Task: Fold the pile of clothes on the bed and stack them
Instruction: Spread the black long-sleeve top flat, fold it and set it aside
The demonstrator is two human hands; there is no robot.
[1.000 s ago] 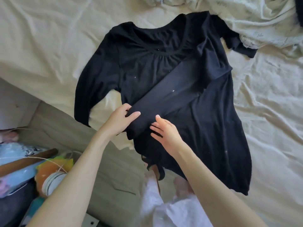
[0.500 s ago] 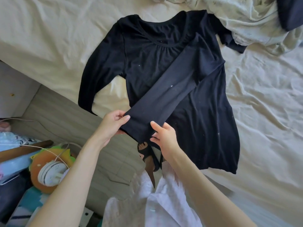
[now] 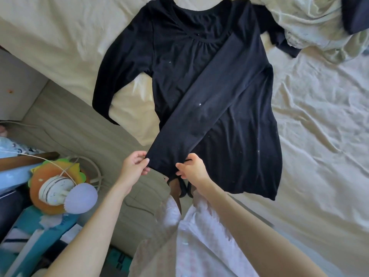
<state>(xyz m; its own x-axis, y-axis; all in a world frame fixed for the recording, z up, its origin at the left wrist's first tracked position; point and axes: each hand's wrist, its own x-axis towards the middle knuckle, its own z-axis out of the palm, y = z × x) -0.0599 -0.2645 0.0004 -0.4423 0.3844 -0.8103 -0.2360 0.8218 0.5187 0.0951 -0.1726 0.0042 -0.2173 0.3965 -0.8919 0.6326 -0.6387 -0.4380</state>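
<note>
A: Where does the garment lie relative to the hands?

B: The black long-sleeved top (image 3: 179, 62) is spread flat on the bed (image 3: 319, 116), extending away from both hands, neckline at the far end. One sleeve (image 3: 201, 108) is folded diagonally across the body of the top; its cuff end reaches the near edge of the bed, directly between the hands.

A: How do the hands hold it?

B: The left hand (image 3: 133, 166) pinches the cuff's left corner between thumb and fingers. The right hand (image 3: 192, 168) grips the cuff's right corner with curled fingers. The hem of the top lies just right of the right hand.

A: And the other sleeve?

B: It lies beyond and left of the left hand, bent toward the bed edge.

A: What surrounds this?

B: A crumpled pale cloth (image 3: 311, 27) with a dark garment (image 3: 355, 13) on it lies far beyond the right hand. Left of and below the left hand, off the bed, sits an orange toy (image 3: 46, 174) among clutter.
</note>
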